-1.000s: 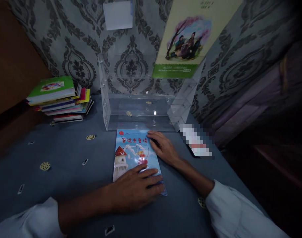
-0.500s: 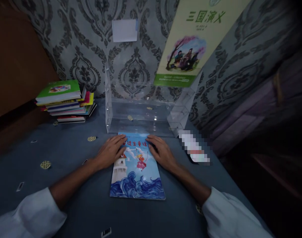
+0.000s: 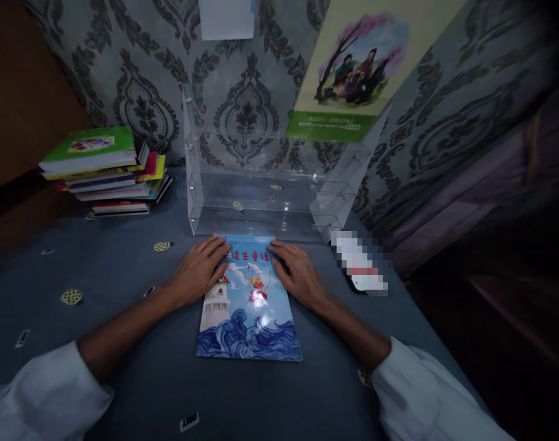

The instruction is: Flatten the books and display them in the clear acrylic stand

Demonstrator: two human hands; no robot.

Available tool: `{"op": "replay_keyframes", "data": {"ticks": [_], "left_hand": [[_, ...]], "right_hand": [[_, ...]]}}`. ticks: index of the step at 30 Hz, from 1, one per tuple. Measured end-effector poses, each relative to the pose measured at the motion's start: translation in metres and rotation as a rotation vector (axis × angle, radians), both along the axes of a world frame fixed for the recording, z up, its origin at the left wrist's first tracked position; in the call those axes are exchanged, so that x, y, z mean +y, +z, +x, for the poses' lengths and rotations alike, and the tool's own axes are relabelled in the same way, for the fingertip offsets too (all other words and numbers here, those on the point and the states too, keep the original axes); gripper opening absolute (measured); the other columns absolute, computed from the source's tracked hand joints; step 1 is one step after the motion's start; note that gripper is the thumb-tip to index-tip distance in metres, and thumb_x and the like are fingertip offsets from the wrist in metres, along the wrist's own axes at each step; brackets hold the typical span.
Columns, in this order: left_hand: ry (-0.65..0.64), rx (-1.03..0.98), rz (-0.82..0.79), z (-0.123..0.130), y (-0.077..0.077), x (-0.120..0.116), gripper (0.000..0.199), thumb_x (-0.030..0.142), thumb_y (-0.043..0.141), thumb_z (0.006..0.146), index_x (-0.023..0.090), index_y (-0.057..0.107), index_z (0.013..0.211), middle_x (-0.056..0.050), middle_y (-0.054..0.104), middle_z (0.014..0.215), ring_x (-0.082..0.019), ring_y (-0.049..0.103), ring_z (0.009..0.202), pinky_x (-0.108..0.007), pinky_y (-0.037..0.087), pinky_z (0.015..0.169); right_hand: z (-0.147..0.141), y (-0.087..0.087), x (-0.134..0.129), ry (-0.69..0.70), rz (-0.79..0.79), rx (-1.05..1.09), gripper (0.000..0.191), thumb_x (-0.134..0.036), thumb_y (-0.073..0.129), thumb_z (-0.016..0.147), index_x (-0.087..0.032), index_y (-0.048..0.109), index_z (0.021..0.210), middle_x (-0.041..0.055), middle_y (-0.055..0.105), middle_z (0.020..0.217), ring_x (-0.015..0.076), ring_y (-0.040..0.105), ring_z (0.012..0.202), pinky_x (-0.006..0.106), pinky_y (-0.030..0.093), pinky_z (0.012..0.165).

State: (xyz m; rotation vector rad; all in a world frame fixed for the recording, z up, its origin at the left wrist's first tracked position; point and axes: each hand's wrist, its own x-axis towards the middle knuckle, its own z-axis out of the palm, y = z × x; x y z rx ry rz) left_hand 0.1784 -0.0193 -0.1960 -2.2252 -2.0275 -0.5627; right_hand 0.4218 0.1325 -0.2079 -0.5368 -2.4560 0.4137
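A blue picture book (image 3: pixel 256 318) lies flat on the table, its cover showing red Chinese characters, a white tower, a figure in red and dark blue waves. My left hand (image 3: pixel 201 269) rests over the book's upper left edge, fingers stretched out and touching the cover. At the upper right edge, my right hand (image 3: pixel 297 272) lies the same way, its fingertips on the cover and its thumb beside the edge. Neither hand is wrapped round the book. Just behind the book's top edge stands a clear acrylic tiered rack (image 3: pixel 256 190).
A stack of books (image 3: pixel 107 174) with a green one on top stands at the back left. On the right lies a phone (image 3: pixel 359 269), its screen blurred out. A tall green-and-cream book (image 3: pixel 348 116) stands upright on the rack's right side, against the patterned wall (image 3: pixel 144 110).
The camera view has tilted down and come slightly closer, so the wall items sit higher. Glare now shows on the book cover. Both hands stay on the book's upper edges.
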Motion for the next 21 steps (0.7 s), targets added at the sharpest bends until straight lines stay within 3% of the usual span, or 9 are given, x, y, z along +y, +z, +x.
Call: {"op": "replay_keyframes", "data": {"ticks": [9,17,21], "left_hand": [[0.01,0.001,-0.049,0.0011,0.005,-0.0005,0.046,0.039,0.037,0.105,0.015,0.053,0.141,-0.014,0.053,0.15,-0.03,0.042,0.144,-0.051,0.038,0.116],[0.018,0.008,-0.069,0.0004,0.0056,0.0004,0.048,0.04,0.036,0.105,0.014,0.052,0.142,-0.013,0.052,0.151,-0.029,0.042,0.144,-0.051,0.037,0.117],[0.018,0.021,-0.084,0.0008,0.0077,0.0007,0.049,0.039,0.036,0.104,0.013,0.052,0.142,-0.015,0.051,0.151,-0.03,0.042,0.144,-0.052,0.037,0.117]], "right_hand": [[0.0009,-0.0001,-0.0005,0.015,-0.011,-0.025,0.035,-0.028,0.047,0.099,-0.016,0.066,0.126,0.0175,0.066,0.134,0.031,0.063,0.124,0.052,0.051,0.106],[0.0021,0.0012,-0.0027,0.009,-0.076,-0.033,0.035,-0.029,0.048,0.099,-0.021,0.064,0.13,0.0142,0.062,0.14,0.0304,0.06,0.129,0.054,0.048,0.11],[0.004,0.0052,-0.0092,-0.008,-0.1,-0.06,0.037,-0.028,0.048,0.099,-0.018,0.063,0.131,0.0171,0.058,0.141,0.0314,0.058,0.129,0.054,0.049,0.108]]}}
